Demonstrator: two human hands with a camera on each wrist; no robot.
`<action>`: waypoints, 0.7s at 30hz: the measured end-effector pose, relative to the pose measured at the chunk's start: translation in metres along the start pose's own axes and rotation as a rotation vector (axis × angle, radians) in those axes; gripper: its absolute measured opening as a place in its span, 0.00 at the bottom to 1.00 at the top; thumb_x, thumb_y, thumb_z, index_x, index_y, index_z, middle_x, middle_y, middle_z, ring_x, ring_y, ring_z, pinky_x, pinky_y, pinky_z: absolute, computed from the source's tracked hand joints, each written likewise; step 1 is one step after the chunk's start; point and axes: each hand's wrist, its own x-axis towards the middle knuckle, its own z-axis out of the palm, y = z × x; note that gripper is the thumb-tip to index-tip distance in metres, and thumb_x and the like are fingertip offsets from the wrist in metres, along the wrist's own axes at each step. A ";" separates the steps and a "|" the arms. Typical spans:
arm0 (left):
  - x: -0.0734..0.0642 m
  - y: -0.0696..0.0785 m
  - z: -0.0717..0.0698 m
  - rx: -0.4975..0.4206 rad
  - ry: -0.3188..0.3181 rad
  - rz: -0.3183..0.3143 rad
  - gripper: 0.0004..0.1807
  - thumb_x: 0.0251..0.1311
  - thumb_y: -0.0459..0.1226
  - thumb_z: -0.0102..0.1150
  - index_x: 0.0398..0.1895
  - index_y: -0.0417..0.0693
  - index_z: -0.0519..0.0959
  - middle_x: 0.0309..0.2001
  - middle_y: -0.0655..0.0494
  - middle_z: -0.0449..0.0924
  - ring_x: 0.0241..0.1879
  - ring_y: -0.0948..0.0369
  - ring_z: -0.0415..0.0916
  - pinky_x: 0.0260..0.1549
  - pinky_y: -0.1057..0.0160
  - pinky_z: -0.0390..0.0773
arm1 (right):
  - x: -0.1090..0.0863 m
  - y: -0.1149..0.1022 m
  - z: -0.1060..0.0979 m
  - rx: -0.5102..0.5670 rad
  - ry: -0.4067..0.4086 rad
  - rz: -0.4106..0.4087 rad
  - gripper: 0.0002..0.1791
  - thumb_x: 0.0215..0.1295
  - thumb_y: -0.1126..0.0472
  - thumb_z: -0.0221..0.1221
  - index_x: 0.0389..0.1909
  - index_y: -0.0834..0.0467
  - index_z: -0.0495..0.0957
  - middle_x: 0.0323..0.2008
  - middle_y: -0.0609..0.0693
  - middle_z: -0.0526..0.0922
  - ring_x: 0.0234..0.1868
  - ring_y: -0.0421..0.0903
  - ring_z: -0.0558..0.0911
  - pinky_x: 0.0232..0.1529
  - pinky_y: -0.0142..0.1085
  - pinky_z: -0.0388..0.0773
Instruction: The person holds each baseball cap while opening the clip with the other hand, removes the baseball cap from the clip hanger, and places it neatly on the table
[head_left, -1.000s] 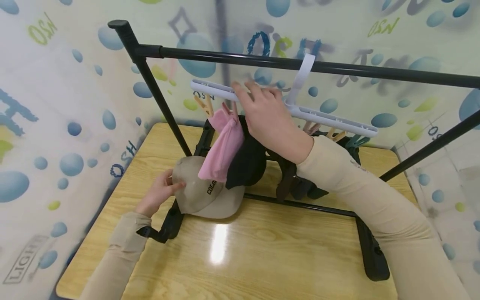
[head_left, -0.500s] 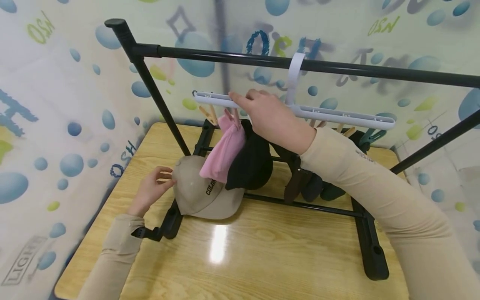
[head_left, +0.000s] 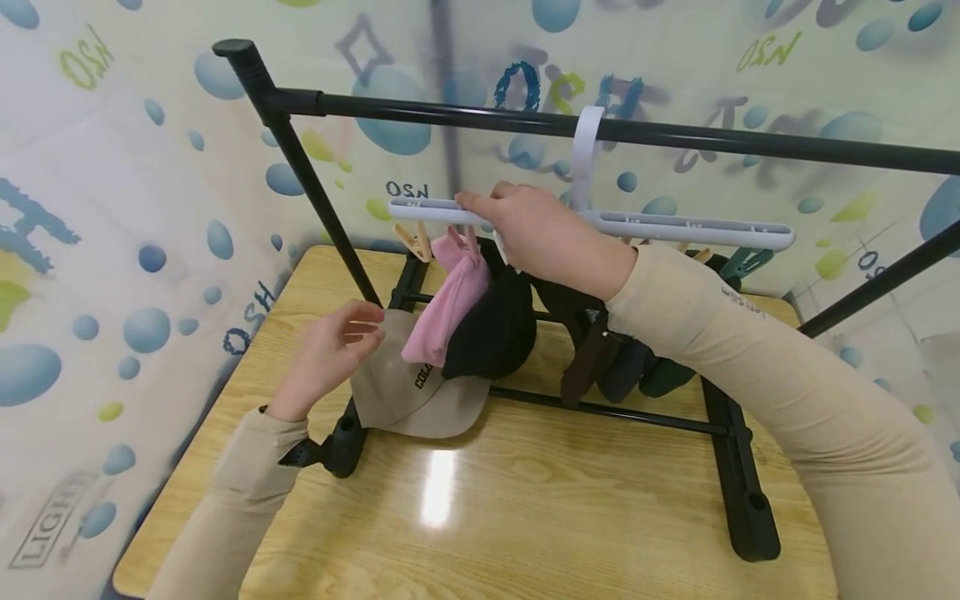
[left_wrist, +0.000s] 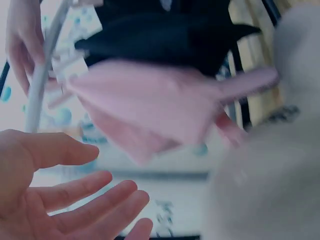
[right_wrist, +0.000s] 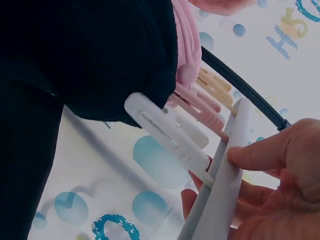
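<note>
My right hand [head_left: 551, 237] grips the left half of a pale lavender clip hanger [head_left: 697, 231], its thumb and fingers round the bar in the right wrist view. The hanger hooks over a black rail. Below the hand, a pink cap [head_left: 446, 304] hangs from a pink clothespin [right_wrist: 200, 107], and a black cap [head_left: 498, 325] hangs from a white clothespin [right_wrist: 160, 135]. A tan clothespin [head_left: 412, 242] at the left end holds nothing. My left hand [head_left: 330, 354] is raised over the crown's edge of a beige cap [head_left: 420, 400] on the table, fingers loosely bent around nothing.
Brown, navy and green items [head_left: 663, 377] hang farther right, partly behind my right sleeve. A green clothespin [head_left: 748, 262] is at the hanger's right end. The black rack's feet [head_left: 742, 500] and lower bar [head_left: 637, 415] stand on the wooden table [head_left: 540, 508]. Patterned walls surround it.
The hanger's left end has dropped and its right end risen, making it nearly level; its hook has shifted left. My left hand has let go of the beige cap and moved up and right.
</note>
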 end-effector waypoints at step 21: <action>0.064 0.057 0.056 0.039 0.032 0.286 0.06 0.59 0.26 0.57 0.37 0.35 0.71 0.20 0.51 0.68 0.21 0.55 0.68 0.21 0.60 0.66 | -0.005 0.002 0.001 -0.093 0.002 -0.034 0.30 0.66 0.73 0.53 0.70 0.57 0.64 0.49 0.62 0.78 0.42 0.56 0.79 0.42 0.43 0.76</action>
